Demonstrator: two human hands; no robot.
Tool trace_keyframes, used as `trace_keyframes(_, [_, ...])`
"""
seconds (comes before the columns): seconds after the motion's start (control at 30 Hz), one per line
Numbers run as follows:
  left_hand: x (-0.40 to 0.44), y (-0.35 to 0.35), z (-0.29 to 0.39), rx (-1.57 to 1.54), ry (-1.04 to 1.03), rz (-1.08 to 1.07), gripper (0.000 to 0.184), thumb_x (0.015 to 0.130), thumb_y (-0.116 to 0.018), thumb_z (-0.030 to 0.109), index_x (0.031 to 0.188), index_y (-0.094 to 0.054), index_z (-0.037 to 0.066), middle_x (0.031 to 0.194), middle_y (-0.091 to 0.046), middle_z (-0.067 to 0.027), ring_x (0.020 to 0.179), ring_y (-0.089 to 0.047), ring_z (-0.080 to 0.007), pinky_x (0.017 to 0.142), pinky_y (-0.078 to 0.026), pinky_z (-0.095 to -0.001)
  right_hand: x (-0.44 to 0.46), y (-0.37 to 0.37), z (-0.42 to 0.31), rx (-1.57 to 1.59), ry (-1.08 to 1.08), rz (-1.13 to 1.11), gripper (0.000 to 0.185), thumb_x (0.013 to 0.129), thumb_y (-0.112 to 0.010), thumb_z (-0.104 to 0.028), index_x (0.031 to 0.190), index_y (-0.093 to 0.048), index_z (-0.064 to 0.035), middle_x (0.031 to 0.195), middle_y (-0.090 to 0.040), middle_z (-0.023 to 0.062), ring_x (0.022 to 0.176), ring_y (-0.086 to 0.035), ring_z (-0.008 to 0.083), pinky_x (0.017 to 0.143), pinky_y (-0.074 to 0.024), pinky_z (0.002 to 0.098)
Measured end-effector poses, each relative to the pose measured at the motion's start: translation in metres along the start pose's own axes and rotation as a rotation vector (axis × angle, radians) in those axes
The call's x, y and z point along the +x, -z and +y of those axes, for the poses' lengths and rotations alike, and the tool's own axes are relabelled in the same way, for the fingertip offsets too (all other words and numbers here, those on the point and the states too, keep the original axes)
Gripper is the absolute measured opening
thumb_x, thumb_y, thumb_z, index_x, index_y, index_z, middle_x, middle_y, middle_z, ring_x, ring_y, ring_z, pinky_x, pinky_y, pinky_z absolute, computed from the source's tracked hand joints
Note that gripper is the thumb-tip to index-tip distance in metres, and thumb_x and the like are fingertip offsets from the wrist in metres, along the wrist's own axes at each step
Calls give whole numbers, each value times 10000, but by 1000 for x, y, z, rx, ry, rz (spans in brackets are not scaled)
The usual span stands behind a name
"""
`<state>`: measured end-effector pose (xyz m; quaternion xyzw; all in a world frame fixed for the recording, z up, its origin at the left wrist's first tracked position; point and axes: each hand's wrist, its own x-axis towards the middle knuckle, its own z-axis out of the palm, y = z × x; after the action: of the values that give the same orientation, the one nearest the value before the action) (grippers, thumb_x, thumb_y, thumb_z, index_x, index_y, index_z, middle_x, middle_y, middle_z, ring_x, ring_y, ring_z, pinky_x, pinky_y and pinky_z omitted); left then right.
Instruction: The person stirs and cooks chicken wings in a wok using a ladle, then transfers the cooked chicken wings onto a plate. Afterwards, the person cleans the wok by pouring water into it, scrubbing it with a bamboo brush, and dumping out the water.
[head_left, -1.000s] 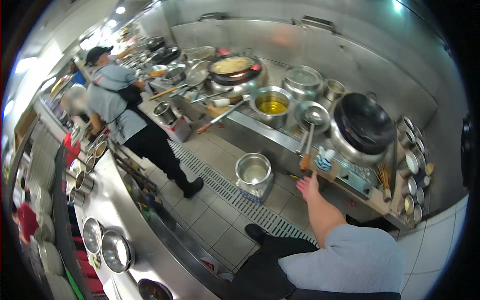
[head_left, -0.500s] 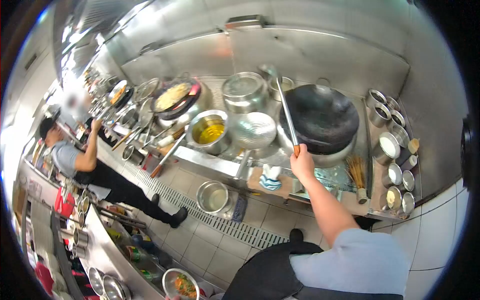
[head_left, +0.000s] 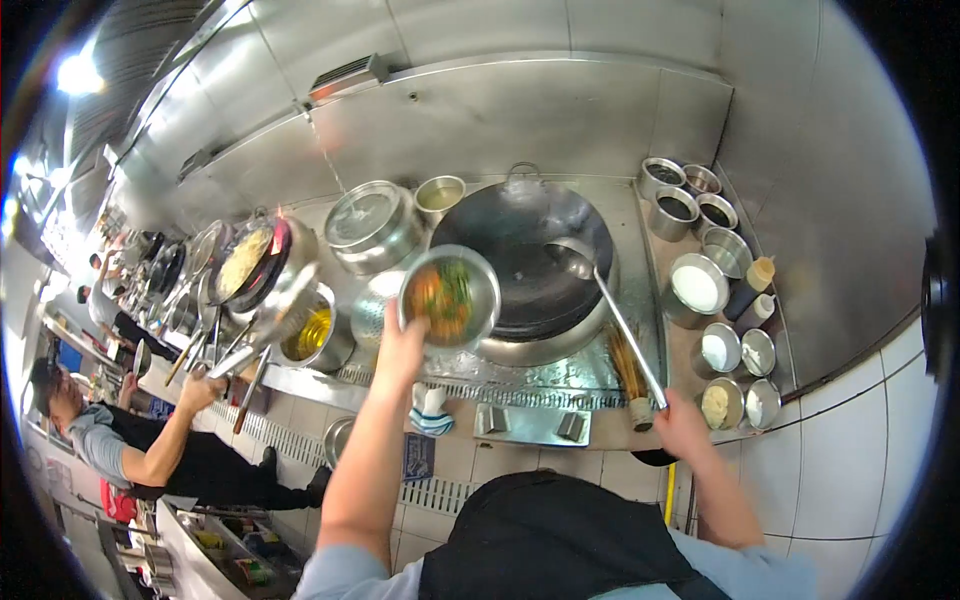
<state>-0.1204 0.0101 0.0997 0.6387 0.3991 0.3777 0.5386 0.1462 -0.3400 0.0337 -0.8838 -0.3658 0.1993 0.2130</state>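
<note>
My left hand (head_left: 403, 345) grips the rim of a metal bowl (head_left: 488, 285) and holds it tilted over the left front edge of the wok (head_left: 530, 295). Orange and green cut vegetables (head_left: 440, 298) lie in the bowl. My right hand (head_left: 686, 425) is closed round the handle end of a long ladle (head_left: 628, 330), at the stove's front right. The ladle's head is inside the dark wok, toward its right side. The wok sits on the burner, and no food shows in its visible part.
Seasoning pots (head_left: 698, 290) and squeeze bottles (head_left: 750, 288) line the right side. A bamboo brush (head_left: 628, 370) stands near the ladle handle. Left of the wok are a lidded pot (head_left: 365, 225) and an oil pot (head_left: 318, 335). A co-worker (head_left: 150, 450) reaches toward that pot with a utensil.
My left hand has brought the vegetable bowl up from the lower left to the wok. My right hand has drawn back rightward, and the ladle head is now in the wok. The view has shifted right.
</note>
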Motion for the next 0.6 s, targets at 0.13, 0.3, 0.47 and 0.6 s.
trace_keyframes(0.13, [112,-90,23,925,-519,84,660,828,-530,52,1446,-308,117,1278,-494,-287,998,-631,-426,821,-514,-491,-26,-3,6,40,19,53,267,837,-590,-175,1060,-524,-45,810,-648,211,753,-630,425,669,-491,517])
trace_keyframes(0.3, [177,-155,-83,1707,-645,-538,634,922,-445,98,1516,-247,203,1336,-478,-238,827,-703,-328,695,-575,-386,-48,5,-9,7,-100,-35,327,831,-612,-190,1120,-530,-61,790,-650,198,734,-635,414,652,-494,511])
trace_keyframes(0.47, [232,-162,-49,1489,-593,-83,627,893,-503,125,1484,-313,212,1267,-523,-204,819,-693,-294,661,-568,-366,-55,20,-14,-109,-61,-9,334,824,-621,-187,1124,-536,-69,788,-655,191,716,-640,401,632,-495,507])
trace_keyframes(0.6, [187,-136,-4,1566,-863,-401,648,867,-508,62,1476,-316,178,1199,-544,-203,781,-700,-300,651,-579,-395,-34,17,-8,-222,39,90,312,819,-613,-177,1099,-538,-63,784,-653,199,704,-637,400,627,-489,510])
